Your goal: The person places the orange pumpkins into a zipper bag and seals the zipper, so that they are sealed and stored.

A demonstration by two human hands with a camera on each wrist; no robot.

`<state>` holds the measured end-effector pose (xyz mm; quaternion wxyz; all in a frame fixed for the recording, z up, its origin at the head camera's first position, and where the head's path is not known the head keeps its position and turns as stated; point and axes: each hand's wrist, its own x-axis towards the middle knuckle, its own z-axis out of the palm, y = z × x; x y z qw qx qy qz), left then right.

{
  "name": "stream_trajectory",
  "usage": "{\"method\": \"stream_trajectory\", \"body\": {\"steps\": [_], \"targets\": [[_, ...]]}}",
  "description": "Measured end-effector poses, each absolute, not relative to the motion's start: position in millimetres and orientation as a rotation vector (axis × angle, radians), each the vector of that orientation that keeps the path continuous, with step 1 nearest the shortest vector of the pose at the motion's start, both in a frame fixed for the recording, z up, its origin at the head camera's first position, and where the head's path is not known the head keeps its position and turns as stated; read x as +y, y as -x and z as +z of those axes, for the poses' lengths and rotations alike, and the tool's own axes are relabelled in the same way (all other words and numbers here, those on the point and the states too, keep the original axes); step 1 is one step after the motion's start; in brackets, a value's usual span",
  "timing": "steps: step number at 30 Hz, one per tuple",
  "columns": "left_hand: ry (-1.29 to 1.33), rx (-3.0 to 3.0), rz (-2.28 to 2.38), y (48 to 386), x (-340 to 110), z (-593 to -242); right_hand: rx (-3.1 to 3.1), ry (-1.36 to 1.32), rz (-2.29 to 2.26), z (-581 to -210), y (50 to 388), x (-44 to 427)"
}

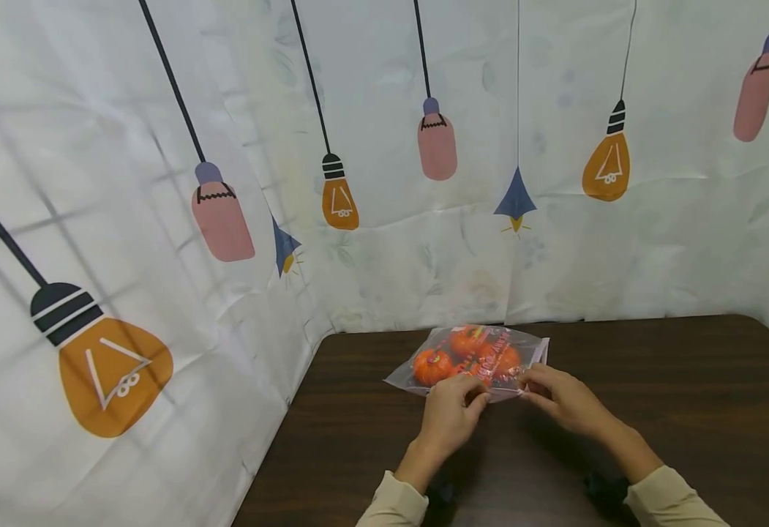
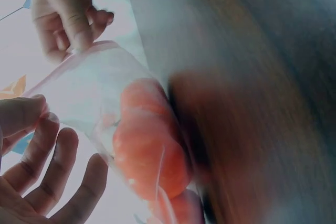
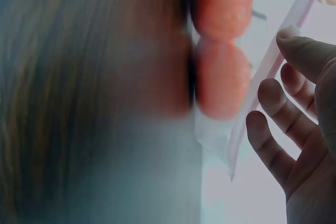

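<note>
A clear plastic zip bag [image 1: 438,341] with a pinkish edge and red print lies on the table, holding several orange, ribbed, pumpkin-like pieces [image 1: 433,367]. Its edge is pinched between the thumb and index finger of my left hand [image 1: 448,413], as the left wrist view also shows, while the other fingers spread loosely. Farther right along the same edge, my right hand [image 1: 567,399] pinches the bag near its corner. In the right wrist view the thumb [image 3: 307,53] presses on the pink strip [image 3: 273,59]. The orange pieces stay inside the bag, partly behind the print.
A dark brown wooden table [image 1: 674,410] extends to both sides and in front of the hands. White fabric [image 1: 384,278] printed with hanging lamps stands along its back and left edges.
</note>
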<state>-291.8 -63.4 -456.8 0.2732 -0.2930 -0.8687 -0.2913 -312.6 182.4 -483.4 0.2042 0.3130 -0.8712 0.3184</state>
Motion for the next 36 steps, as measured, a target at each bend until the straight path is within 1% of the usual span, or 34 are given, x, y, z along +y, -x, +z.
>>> {"method": "stream_trajectory", "body": {"steps": [8, 19, 36], "targets": [[0.806, -2.333, -0.827, 293.8, -65.2, -454.8, -2.556, -0.729, 0.783, -481.7, 314.6, 199.8], [0.799, -2.342, -0.897, 295.2, -70.2, -452.2, -2.617, -0.611, 0.698, -481.9, 317.9, 217.7], [0.801, -2.321, -1.062, 301.1, -81.6, -446.2, -2.678, -0.494, 0.65, -479.3, 317.6, 242.9]]}}
